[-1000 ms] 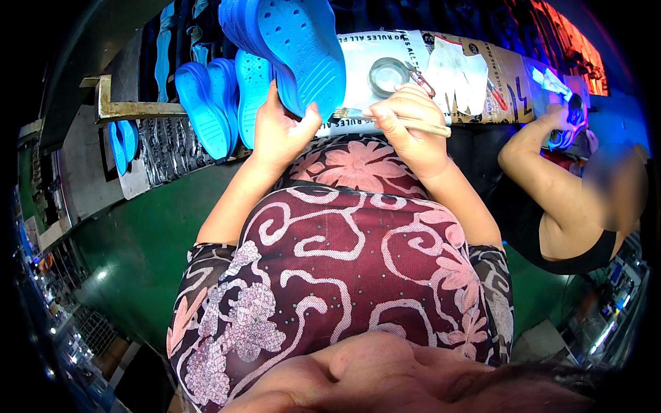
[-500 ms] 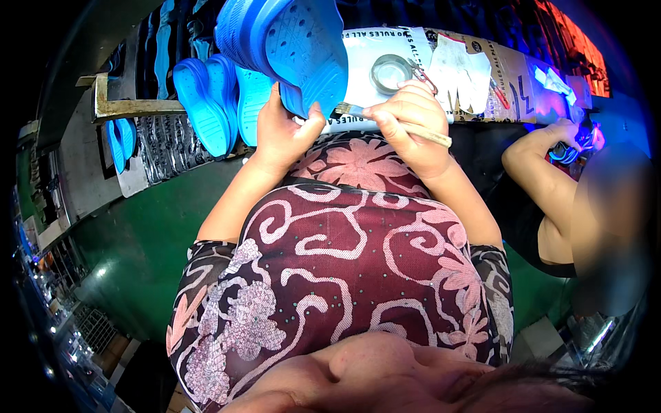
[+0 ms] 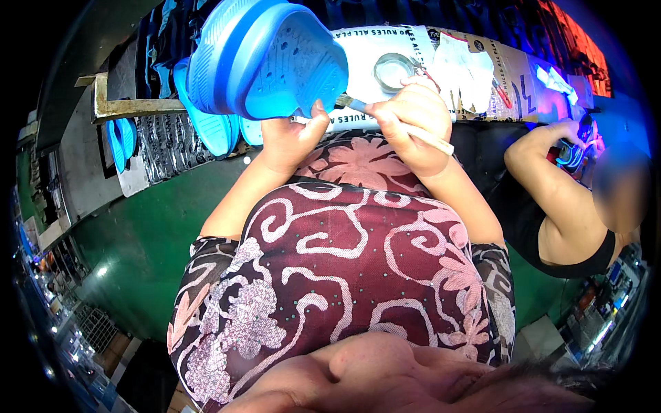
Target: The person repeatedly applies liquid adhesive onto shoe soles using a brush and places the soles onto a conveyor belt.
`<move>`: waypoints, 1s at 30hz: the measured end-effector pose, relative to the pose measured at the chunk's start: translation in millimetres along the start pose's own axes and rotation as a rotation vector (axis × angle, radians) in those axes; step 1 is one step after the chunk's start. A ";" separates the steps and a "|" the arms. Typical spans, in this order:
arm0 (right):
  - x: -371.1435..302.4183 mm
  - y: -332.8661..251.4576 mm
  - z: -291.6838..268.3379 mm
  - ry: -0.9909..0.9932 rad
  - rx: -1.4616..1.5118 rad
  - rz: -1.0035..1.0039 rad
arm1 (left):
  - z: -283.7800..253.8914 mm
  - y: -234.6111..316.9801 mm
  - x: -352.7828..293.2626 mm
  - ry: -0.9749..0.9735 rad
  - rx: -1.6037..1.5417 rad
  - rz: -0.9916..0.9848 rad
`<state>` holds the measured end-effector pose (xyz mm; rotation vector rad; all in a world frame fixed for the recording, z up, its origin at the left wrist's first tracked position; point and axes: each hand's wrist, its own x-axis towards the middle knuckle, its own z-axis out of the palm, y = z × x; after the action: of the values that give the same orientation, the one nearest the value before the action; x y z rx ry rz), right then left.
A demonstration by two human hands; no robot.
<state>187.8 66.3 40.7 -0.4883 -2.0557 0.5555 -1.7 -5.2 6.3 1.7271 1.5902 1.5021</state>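
A bright blue foam clog (image 3: 237,58) is raised above the bench's near edge, tilted so its inside faces partly toward me. My left hand (image 3: 289,143) is closed on its near end, thumb upright at the rim. Between the fingers and thumb of my right hand (image 3: 418,131) is a paintbrush (image 3: 357,104), handle slanting down to the right. The dark bristles are at the clog's right edge; I cannot tell whether they touch. Beyond my right hand stands a round, clear shallow dish (image 3: 393,71). More blue footwear (image 3: 212,131) lies behind and below the clog, partly hidden.
White printed sheeting (image 3: 361,51) covers the bench. To the right are a crumpled white piece (image 3: 463,72), a red-handled tool (image 3: 502,93) and cardboard (image 3: 520,76). A wooden bar (image 3: 138,108) juts in at left. At right, a co-worker's arm (image 3: 544,158) reaches to the bench.
The clog has turned and tipped leftward, now showing more of its outer side and covering more of the footwear behind. My right hand and brush have barely shifted.
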 end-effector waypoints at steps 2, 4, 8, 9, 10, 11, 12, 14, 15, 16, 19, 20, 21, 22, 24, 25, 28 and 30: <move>0.5 -1.2 2.7 0.025 -0.028 -0.051 | 5.2 3.1 0.8 0.093 -0.129 -0.023; -1.0 -4.9 3.3 -0.047 -0.082 -0.095 | 4.3 2.3 2.6 0.078 -0.118 -0.005; -2.6 -4.1 5.2 0.013 -0.029 -0.094 | 4.9 3.5 9.1 0.105 -0.117 0.092; -2.7 -4.5 4.0 0.012 -0.027 -0.094 | 5.3 5.8 11.4 0.106 -0.115 0.090; -3.4 -5.3 1.5 0.001 -0.020 -0.067 | 5.6 8.4 14.0 0.116 -0.128 0.125; -4.2 -5.0 -0.5 -0.011 -0.013 -0.040 | 5.7 9.5 15.0 0.126 -0.141 0.159; -6.1 -3.8 -2.4 -0.010 -0.014 -0.040 | 4.8 8.5 13.5 0.126 -0.142 0.160; -10.0 -1.0 -5.4 0.021 -0.011 0.003 | 0.0 3.3 5.6 0.035 0.045 0.123; -9.3 -1.1 -7.0 0.045 0.012 0.020 | -2.4 1.9 1.4 -0.009 0.140 0.103; -8.4 -0.4 -6.5 0.046 0.014 0.020 | -3.3 1.0 -1.5 -0.054 0.236 0.083; -6.1 -0.6 -4.1 0.114 0.052 0.035 | -4.8 -6.0 -5.3 -0.120 0.216 0.102; -4.3 -3.1 -5.4 0.064 0.035 0.014 | -7.5 -9.8 -7.5 -0.174 0.257 0.056; -3.2 -4.6 -5.2 0.012 0.021 -0.009 | -10.3 -13.2 -10.0 -0.229 0.301 0.013; -2.7 -4.8 -3.4 0.014 0.021 -0.009 | -13.5 -14.9 -11.6 -0.278 0.334 -0.016; -1.1 -4.3 -0.6 -0.001 -0.041 -0.044 | -17.4 -12.3 -10.7 -0.309 0.362 -0.020; -1.7 -4.8 -1.3 0.001 -0.040 -0.044 | -18.3 -9.8 -8.8 -0.300 0.358 -0.010; -4.9 -4.3 -3.2 -0.026 -0.039 -0.005 | -15.9 -6.3 -4.1 -0.185 0.295 0.062; -6.0 -2.2 -4.9 0.034 -0.100 -0.062 | -10.8 -3.5 1.8 -0.080 0.238 0.119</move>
<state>194.7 62.1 40.2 -0.4876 -2.0656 0.4066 -13.0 -6.7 8.3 2.0161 1.7096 1.3205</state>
